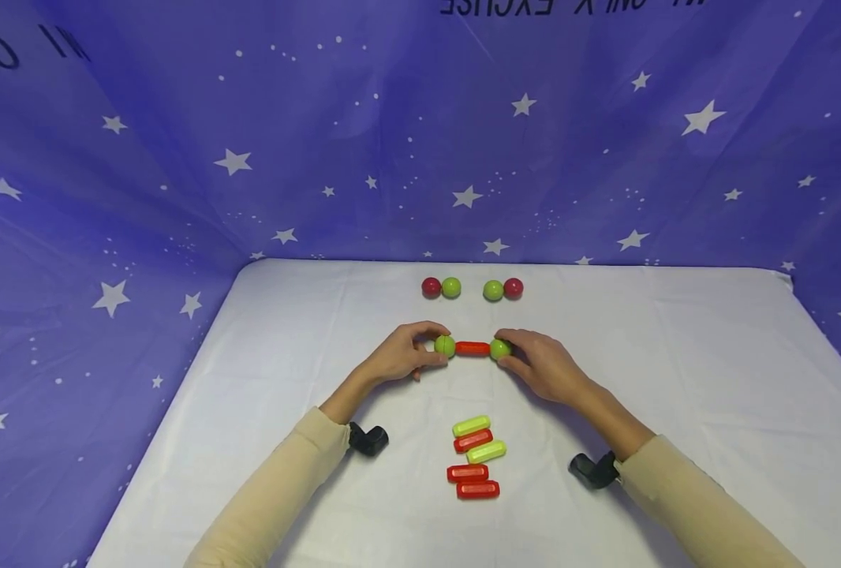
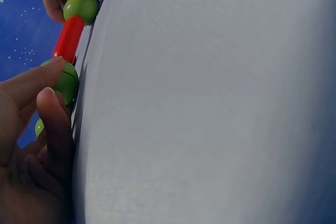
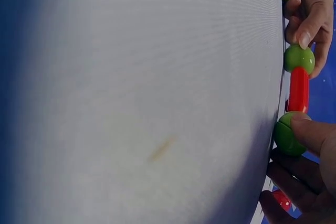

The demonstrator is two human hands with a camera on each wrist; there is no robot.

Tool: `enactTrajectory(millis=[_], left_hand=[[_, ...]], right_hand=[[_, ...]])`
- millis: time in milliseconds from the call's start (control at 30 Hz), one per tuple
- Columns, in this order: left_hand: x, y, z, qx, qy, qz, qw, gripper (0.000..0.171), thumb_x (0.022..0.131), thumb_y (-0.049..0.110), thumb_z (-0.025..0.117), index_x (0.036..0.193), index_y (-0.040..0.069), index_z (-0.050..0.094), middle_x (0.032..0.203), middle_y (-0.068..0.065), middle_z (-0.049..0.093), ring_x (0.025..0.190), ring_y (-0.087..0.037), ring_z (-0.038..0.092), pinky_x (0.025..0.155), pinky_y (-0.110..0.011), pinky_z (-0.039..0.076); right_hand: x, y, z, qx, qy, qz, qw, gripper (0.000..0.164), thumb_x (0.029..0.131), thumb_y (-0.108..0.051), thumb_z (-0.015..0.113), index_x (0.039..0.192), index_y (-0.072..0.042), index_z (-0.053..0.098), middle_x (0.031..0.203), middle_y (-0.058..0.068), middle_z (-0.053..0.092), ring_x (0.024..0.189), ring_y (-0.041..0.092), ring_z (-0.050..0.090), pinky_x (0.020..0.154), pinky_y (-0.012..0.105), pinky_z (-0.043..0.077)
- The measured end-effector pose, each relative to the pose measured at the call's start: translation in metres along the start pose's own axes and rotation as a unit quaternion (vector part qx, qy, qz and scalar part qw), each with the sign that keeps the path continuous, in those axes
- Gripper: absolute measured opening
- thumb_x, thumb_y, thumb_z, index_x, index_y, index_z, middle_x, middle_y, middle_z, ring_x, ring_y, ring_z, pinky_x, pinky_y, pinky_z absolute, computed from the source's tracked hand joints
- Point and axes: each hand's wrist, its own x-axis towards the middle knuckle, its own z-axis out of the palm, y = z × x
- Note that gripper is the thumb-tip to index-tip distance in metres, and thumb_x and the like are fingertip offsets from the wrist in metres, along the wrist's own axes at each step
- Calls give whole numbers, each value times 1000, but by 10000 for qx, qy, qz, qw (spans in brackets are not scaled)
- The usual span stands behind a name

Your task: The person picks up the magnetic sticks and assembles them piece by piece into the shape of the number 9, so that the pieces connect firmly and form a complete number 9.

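A red rod [image 1: 472, 349] lies crosswise between two green balls, joined end to end with them. My left hand [image 1: 408, 352] pinches the left green ball [image 1: 445, 346] between thumb and fingers. On the other side, my right hand [image 1: 543, 364] grips the right green ball [image 1: 500, 349] with its thumb and fingertips. The left wrist view shows the red rod [image 2: 69, 39] running from one ball to the other, close over the white cloth. In the right wrist view the near green ball [image 3: 290, 134] has a seam line, with my thumb on it.
Farther back sit two pairs of balls, a red ball [image 1: 431, 288] beside a green one [image 1: 451, 287], and a green ball [image 1: 493, 290] beside a red one [image 1: 513, 288]. Nearer me lie several rods, yellow-green [image 1: 487, 452] and red [image 1: 477, 490]. A starry blue curtain [image 1: 420, 158] hangs behind the table.
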Motion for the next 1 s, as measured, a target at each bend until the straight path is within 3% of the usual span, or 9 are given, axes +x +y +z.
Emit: enactTrajectory(millis=[333,600,867,1000], left_hand=[[-1,0,-2,-87,53,-33,9999,45,86,7,77,128,3,61,123,-13,61,45,-14,52,45,-26,46],[-3,-1,5,-398,722,-108,9965,53,85,11,78,133,3,57,116,-12,60,46,-14,49,43,-25,42],[-20,4,17,-316,1233,235,9916,41,86,13,77,123,3,63,104,-12,60,50,-9,41,44,-21,33],[-30,12,28,-382,1302,176,9906,33,87,13,76,116,5,65,99,-10,60,51,-8,39,46,-20,31]], right_hand=[[3,0,2,-46,1,-69,10000,39,91,-13,72,127,-1,61,121,14,66,116,34,60,99,52,45],[2,1,1,-41,6,-115,9999,39,91,-13,72,127,-1,61,121,15,66,115,34,60,98,52,45],[1,0,1,-71,3,-94,9999,40,91,-13,72,128,-1,61,122,15,65,116,35,59,99,53,44],[0,0,0,-72,-15,-42,10000,40,91,-13,72,128,-1,61,122,15,65,116,35,59,99,53,44]])
